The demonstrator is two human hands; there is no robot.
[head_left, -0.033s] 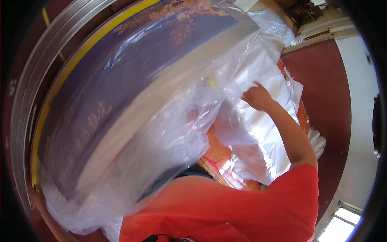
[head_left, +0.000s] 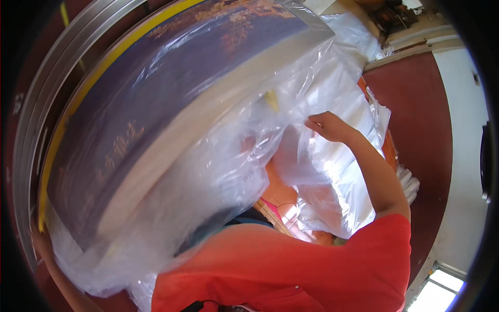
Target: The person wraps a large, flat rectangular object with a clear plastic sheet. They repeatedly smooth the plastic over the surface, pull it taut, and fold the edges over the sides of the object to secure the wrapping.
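Right hand [head_left: 327,127]: fingers pinching clear plastic [head_left: 223,166].
Left hand [head_left: 41,242]: by the yellow edge [head_left: 66,122] of the big picture [head_left: 156,88]; I can't tell its grip.
Plastic: over the picture, beside the red shirt [head_left: 275,265].

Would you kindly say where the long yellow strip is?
In the head view, the yellow strip curves down the left side, between rails and purple panel, to the left hand.

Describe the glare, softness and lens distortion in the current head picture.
Head view: strong glare whitens the plastic sheeting below the right hand; head view: the window is nearly blown out; head view: the silver rails bow along the dark fisheye rim; head view: the purple panel looks soft lower down, from blur or hazy plastic, I can't tell which.
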